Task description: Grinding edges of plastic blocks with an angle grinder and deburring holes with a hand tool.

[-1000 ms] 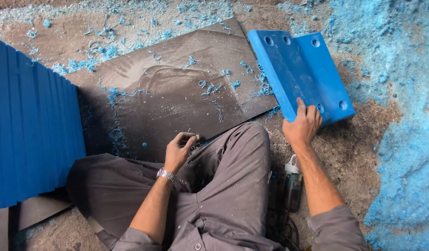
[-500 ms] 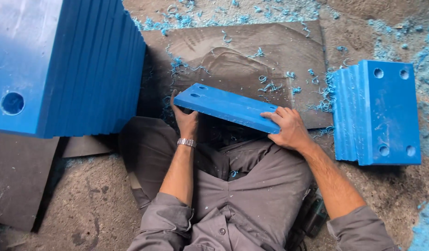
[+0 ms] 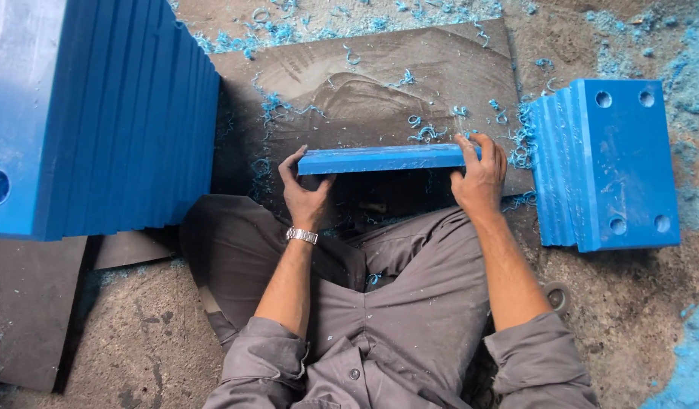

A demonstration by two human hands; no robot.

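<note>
Blue plastic plate held edge-up at frame centre, above lap, over dark mat. Left hand clasps its left end, right hand its right end; plate spans between both closed grips.

Plate: centre, edge-on, above the lap, held between left hand at 9 o'clock and right hand at 3 o'clock. Mat: on floor, beneath and at 12 o'clock. Large stack: 9 o'clock. Small stack: 3 o'clock. Shavings: 12 o'clock.
</note>
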